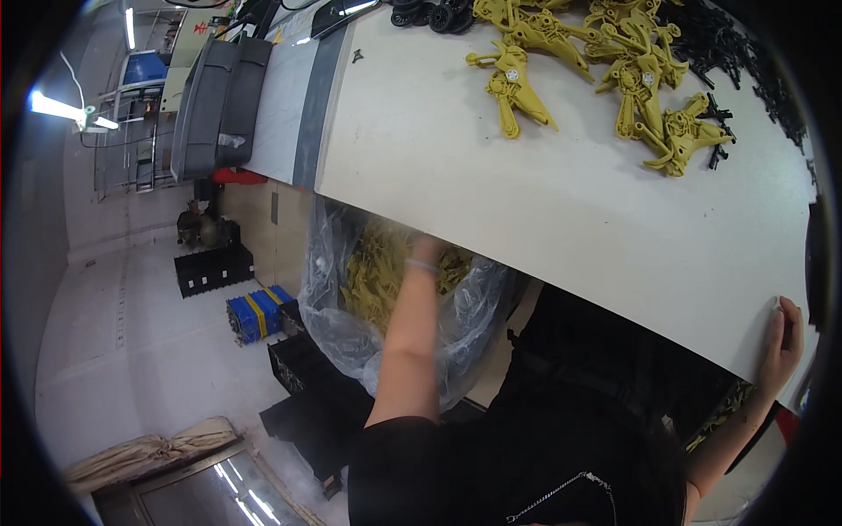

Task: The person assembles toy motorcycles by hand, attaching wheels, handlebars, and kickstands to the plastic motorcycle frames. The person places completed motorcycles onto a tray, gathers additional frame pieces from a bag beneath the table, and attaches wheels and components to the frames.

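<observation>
My left hand (pixel 424 252) reaches down under the table's front edge into a clear plastic bag (pixel 329 302) full of yellow plastic toy parts (pixel 377 272). Motion blurs this hand and the edge partly covers it, so its fingers cannot be made out. At the right end of the white table (pixel 526 193), my right hand (pixel 783 342) rests on the edge with its fingers loosely extended and nothing visible in them. Larger yellow toy bodies (pixel 517 88), shaped like motorbike frames, lie across the far side of the tabletop, some with a white star-like mark.
Small black plastic parts (pixel 763 79) are heaped at the far right, and black toy wheels (pixel 443 16) lie at the back. A grey bin (pixel 219 105) stands left of the table. On the floor are a blue crate (pixel 256 316) and black crates (pixel 215 267).
</observation>
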The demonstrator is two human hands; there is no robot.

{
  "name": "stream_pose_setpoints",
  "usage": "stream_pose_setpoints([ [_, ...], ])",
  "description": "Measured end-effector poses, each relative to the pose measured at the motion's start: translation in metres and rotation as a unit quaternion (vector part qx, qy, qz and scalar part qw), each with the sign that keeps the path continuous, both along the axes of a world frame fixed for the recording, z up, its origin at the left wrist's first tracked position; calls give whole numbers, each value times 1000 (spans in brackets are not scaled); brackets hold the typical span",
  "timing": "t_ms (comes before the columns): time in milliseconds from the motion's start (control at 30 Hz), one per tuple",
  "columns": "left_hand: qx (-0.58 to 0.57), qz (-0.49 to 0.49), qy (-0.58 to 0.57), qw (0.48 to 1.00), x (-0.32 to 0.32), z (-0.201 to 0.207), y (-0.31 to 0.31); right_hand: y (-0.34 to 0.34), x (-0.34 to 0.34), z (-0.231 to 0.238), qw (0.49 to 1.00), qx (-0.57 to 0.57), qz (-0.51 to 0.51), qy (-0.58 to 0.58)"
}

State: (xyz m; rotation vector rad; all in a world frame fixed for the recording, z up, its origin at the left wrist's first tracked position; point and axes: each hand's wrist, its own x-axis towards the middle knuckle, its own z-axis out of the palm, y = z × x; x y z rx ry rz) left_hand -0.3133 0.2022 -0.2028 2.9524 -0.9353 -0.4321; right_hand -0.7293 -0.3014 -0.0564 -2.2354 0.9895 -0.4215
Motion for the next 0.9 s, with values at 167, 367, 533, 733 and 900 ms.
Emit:
stream_pose_setpoints([
  [167, -27, 5, 31, 999, 6, -19, -35, 1, -6, 10, 1000, -16, -3, -3],
  [367, -28, 38, 58, 997, 11, -16, -43, 2, 1, 9, 999, -11, -46, 6],
  [533, -29, 60, 79, 995, 12, -18, -51, 7, 8, 5, 1000, -4, -19, -15],
  [733, -48, 73, 102, 991, 14, -12, -65, 6, 4, 17, 999, -19, -35, -4],
  [900, -102, 27, 136, 985, 2, -2, -49, 17, 31, 27, 999, -20, 3, -36],
])
